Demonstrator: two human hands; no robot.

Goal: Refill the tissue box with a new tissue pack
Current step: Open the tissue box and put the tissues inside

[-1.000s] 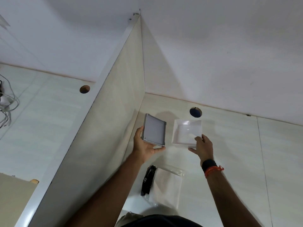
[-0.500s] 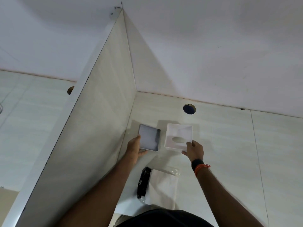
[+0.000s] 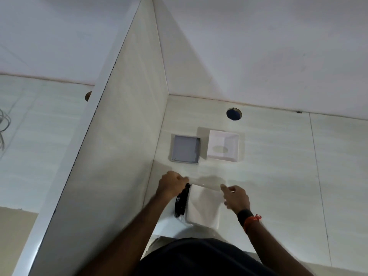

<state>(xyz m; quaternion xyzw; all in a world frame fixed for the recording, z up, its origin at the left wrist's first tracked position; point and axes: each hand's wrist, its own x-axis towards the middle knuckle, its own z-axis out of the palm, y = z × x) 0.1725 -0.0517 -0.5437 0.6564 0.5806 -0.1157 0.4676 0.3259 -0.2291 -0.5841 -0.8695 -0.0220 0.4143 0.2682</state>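
at the far left edge a tangle of thin pale cables (image 3: pixel 3 126) hangs over the neighbouring desk surface, which has a round cable hole (image 3: pixel 88 96) half hidden behind the white divider panel (image 3: pixel 111 148). the divider runs from the lower left up toward the wall corner and closes off the left side of the pale desk (image 3: pixel 288 166), so everything in play sits tight against it.

just right of the divider lies the grey lid (image 3: pixel 185 149) of the tissue box, flat on the desk with its rim up. beside it, close but apart, is the white tissue box shell (image 3: pixel 223 146), open side up, with the oval slot visible in its floor. behind the shell, near the wall, is a dark round hole (image 3: pixel 234 114) in the desk.

nearer the person, the left hand (image 3: pixel 172 186) is curled, fingers closed on the top left corner of the tissue pack (image 3: pixel 203 206), next to its black printed strip (image 3: pixel 181 202). the pack, white tissues in clear wrap, lies on the desk between both hands, well apart from the box parts. the right hand (image 3: pixel 236 197) pinches the top right corner, thumb and fingers together on the wrap. a black wristband (image 3: pixel 245 216) and an orange thread (image 3: pixel 253 221) circle that wrist. nothing lies between the pack and the shell.
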